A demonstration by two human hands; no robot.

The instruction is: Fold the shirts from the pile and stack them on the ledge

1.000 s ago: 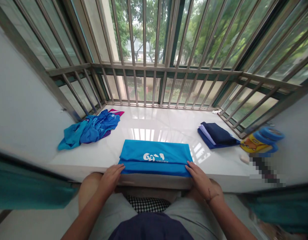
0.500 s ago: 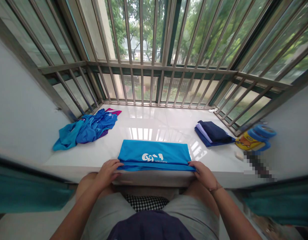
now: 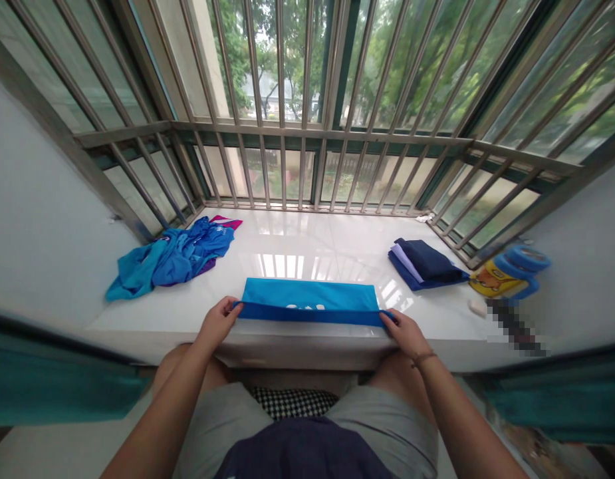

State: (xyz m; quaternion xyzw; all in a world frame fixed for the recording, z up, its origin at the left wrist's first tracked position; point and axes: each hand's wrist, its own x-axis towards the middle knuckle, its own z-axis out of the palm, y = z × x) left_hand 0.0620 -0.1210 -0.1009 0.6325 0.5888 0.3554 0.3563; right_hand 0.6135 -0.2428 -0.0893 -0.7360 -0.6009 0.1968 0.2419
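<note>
A blue shirt (image 3: 310, 293), folded into a wide strip, lies near the front edge of the white sill. Its near edge is lifted and turned over as a darker blue band, which covers most of the white print. My left hand (image 3: 221, 322) pinches the left end of that band between thumb and fingers. At the band's right end, my right hand (image 3: 403, 330) grips the cloth the same way. The band is stretched straight between both hands.
Rumpled blue clothes (image 3: 180, 256) lie at the left of the sill (image 3: 307, 233). To the right are folded dark clothes (image 3: 427, 263), a yellow and blue jug (image 3: 506, 271) and a small pale object (image 3: 477, 307). Metal bars (image 3: 314, 136) enclose the back and sides.
Both hands have risen and moved slightly away from me, bringing the shirt's near edge up and over. The white print, fully visible before, is now mostly covered.
</note>
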